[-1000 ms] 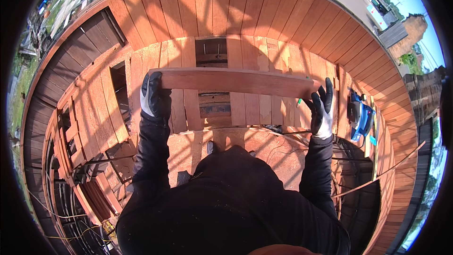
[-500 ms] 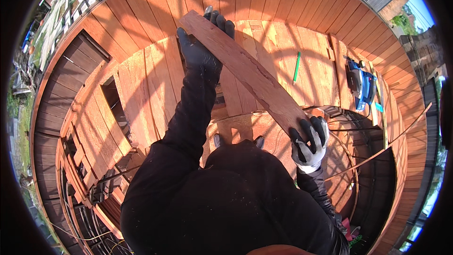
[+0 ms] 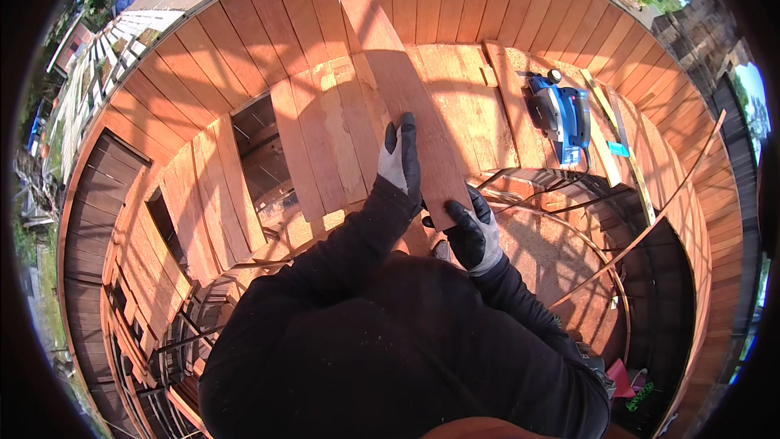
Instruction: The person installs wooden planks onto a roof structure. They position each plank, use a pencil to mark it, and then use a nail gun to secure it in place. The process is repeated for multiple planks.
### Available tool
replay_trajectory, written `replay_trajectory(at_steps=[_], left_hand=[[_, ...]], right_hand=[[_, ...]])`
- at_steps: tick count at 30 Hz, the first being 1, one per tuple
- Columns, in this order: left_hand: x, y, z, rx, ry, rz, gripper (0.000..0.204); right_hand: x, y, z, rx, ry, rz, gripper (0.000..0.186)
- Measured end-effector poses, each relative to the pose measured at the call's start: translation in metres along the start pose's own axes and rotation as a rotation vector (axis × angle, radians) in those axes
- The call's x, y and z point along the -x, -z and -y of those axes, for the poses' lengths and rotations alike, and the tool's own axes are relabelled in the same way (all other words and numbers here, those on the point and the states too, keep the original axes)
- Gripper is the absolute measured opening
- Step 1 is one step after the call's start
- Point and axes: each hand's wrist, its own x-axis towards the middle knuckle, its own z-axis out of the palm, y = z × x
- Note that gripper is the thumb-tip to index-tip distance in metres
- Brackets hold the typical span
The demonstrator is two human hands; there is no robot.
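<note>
The board [image 3: 402,81] is now lying lengthwise away from the person, its near end at the hands and its far end reaching out over the deck [image 3: 244,49] toward the upper rim. A second ago it was being held crosswise, one hand at each end; half a second ago it was swinging diagonally. That turn is bringing it in line with the run of the laid planks [image 3: 317,138], so it appears to be getting lined up beside them rather than carried.

The left hand [image 3: 401,158], gloved, is closing over the board's left edge a little up from the near end, fingers wrapping the face. The right hand [image 3: 471,232], also gloved, is gripping the near end itself, thumb on top. Both hands are sitting close together now, where earlier they were well apart.

To the left, an open gap [image 3: 260,138] is showing framing below. To the right, a blue circular saw [image 3: 561,110] is resting on the deck, well apart from the board, with a cable [image 3: 552,195] trailing near.
</note>
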Motion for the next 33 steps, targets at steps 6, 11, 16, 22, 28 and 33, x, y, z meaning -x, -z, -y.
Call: replay_trajectory(at_steps=[6,11,16,22,28,33], left_hand=[[-0.056,0.007,0.023,-0.422,-0.314,-0.042,0.041],[-0.042,0.038,0.011,-0.302,-0.352,-0.197,0.039],[-0.015,0.041,-0.019,-0.284,-0.420,-0.333,0.033],[-0.037,0.063,-0.031,-0.570,-0.601,-0.481,0.046],[-0.032,0.045,-0.055,-0.618,-0.706,-0.428,0.048],[-0.048,0.025,-0.068,-0.159,-0.711,-0.203,0.032]], right_hand=[[-0.058,0.080,0.098,0.736,0.266,0.059,0.062],[-0.136,0.233,0.204,1.824,0.684,-0.589,0.077],[-0.227,0.321,0.190,1.552,0.339,-0.355,0.061],[-0.272,0.375,0.194,0.905,0.175,-0.138,0.036],[-0.236,0.364,0.205,0.697,0.344,-0.200,0.033],[-0.135,0.271,0.242,0.576,0.416,-0.188,0.038]])
